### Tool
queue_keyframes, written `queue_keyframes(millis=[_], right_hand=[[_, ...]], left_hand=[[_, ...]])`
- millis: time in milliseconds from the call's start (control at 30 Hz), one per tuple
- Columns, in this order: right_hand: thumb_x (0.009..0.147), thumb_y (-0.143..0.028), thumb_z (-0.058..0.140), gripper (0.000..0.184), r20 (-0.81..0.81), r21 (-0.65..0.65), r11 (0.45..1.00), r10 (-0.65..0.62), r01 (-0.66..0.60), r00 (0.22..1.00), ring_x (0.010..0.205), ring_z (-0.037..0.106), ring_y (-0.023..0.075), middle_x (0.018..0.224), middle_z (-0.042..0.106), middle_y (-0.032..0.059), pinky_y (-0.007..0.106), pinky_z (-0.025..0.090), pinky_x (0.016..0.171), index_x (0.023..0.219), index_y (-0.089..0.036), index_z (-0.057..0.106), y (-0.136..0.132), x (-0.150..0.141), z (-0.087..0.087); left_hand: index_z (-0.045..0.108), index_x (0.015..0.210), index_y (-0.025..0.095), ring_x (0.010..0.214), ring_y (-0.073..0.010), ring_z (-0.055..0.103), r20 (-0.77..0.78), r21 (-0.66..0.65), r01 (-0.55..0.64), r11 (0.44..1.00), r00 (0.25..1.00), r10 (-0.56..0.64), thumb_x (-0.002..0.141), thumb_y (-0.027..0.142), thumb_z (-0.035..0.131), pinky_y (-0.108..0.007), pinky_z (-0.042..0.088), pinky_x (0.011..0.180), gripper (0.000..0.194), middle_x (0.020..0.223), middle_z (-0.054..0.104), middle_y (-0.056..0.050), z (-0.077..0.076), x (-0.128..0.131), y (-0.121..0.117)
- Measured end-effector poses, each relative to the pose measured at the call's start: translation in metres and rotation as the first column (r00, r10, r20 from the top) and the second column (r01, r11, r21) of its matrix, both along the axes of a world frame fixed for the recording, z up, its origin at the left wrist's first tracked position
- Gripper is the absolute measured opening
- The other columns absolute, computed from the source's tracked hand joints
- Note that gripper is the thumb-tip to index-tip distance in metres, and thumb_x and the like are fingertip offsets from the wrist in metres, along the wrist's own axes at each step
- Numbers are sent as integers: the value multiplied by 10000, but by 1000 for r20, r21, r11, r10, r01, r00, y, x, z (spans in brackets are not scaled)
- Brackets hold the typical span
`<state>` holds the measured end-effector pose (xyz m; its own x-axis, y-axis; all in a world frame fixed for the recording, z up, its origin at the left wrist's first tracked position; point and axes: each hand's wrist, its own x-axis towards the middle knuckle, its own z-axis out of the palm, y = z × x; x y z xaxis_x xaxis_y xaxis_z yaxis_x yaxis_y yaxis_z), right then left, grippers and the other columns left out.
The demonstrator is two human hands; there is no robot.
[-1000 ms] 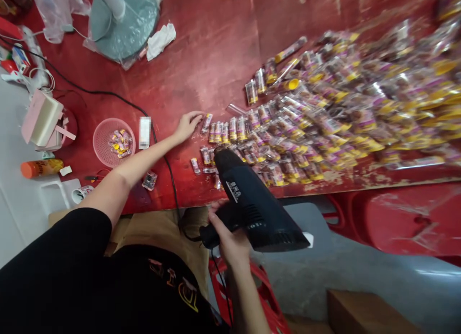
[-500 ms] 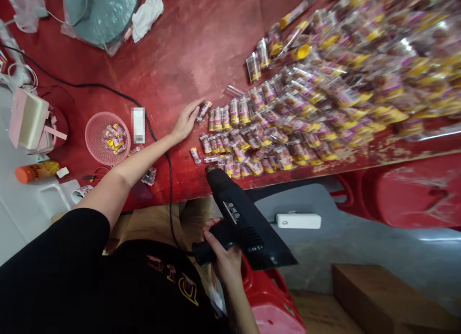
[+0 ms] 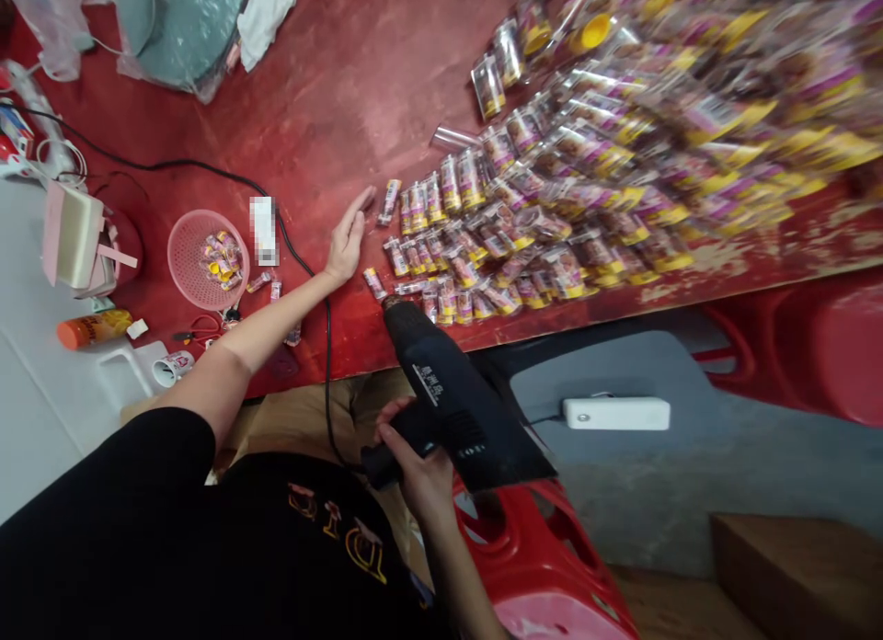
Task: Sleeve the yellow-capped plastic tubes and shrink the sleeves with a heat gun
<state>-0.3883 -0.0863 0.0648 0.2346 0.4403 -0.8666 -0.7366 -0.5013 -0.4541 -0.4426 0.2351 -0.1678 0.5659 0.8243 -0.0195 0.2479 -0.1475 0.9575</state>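
At the left end of the red bench [image 3: 345,97], an opened pink box [image 3: 75,245] stands above an orange-capped bottle [image 3: 97,329]. Next comes a pink basket [image 3: 180,263] holding small wrapped pieces, with red-handled scissors [image 3: 203,329] and a mug [image 3: 172,369] below it. A black cable [image 3: 327,346] runs past beneath the left forearm. The left hand [image 3: 349,240] is spread open, fingers straight and close together, gripping nothing, just beside an upright-lying wrapped tube [image 3: 388,203]. Lower down, the right hand [image 3: 418,461] is wrapped round the handle of a black heat gun [image 3: 448,392], whose nozzle sits by the bench's near edge, close to the tubes. Rows of wrapped tubes [image 3: 475,245] spread rightward into a dense heap. Under the bench's edge lies a white block [image 3: 616,413], then a red stool [image 3: 848,346].
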Motion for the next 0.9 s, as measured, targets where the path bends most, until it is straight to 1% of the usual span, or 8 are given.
queue_keyframes(millis=[167,267,333,433,533,667,767,900], right_hand=[[731,-387,867,421,-19,-76,997,-6,5,1000,770,692,176,946,737,19,340,599,753,1061,-223,664,-5,-8,4],[718,-383,879,446,-7,-101,993,-62,61,998,727,675,165,923,722,11,339,602,734,1067,-226,650,-16,-8,8],[705,-370,893,461,15,-113,986,-121,122,992,719,664,155,917,703,1,318,593,711,1064,-237,636,-22,-5,11],[687,-329,909,481,45,-101,964,-242,245,969,742,658,143,933,674,-5,290,583,698,1060,-243,616,-29,1,14],[683,-301,912,484,47,-100,938,-328,331,944,741,646,133,940,653,-5,286,578,681,1057,-235,611,-32,7,14],[704,-314,895,449,-6,-95,929,-359,357,933,759,629,134,954,645,2,286,565,667,1048,-234,617,-36,13,13],[694,-330,896,451,-35,-81,925,-376,372,926,787,627,152,957,634,4,296,567,669,1044,-252,623,-39,15,12],[711,-338,883,445,-76,-36,939,-343,341,936,766,629,157,951,617,1,307,575,667,1056,-263,612,-37,18,11]], left_hand=[[519,1534,341,1554,-265,432,-114,41,26,999,993,-22,1026,736,249,-533,175,1346,698,1595,561,-36,16,-8,-19],[449,1581,357,1593,-254,361,-142,49,20,999,990,-13,1018,749,224,-530,81,1353,722,1651,495,-42,14,-7,-33],[400,1610,359,1619,-245,302,-134,66,-19,998,991,28,1015,751,216,-517,51,1352,736,1689,439,-44,10,-3,-44],[368,1625,355,1634,-244,260,-105,83,-102,991,988,110,1015,749,218,-503,48,1350,741,1722,379,-42,4,7,-63],[358,1630,352,1641,-248,236,-92,77,-143,987,984,150,1023,738,217,-503,58,1349,734,1739,342,-35,4,18,-77],[347,1638,338,1637,-234,242,-41,77,-126,989,991,130,1028,728,228,-464,120,1351,734,1749,316,-35,12,27,-87],[344,1639,344,1642,-226,223,-28,97,-105,990,994,109,1024,732,232,-449,121,1356,736,1759,290,-21,17,29,-91],[345,1636,358,1653,-230,179,-45,125,-119,985,991,126,1020,734,227,-453,113,1360,732,1773,248,-1,19,30,-95]])
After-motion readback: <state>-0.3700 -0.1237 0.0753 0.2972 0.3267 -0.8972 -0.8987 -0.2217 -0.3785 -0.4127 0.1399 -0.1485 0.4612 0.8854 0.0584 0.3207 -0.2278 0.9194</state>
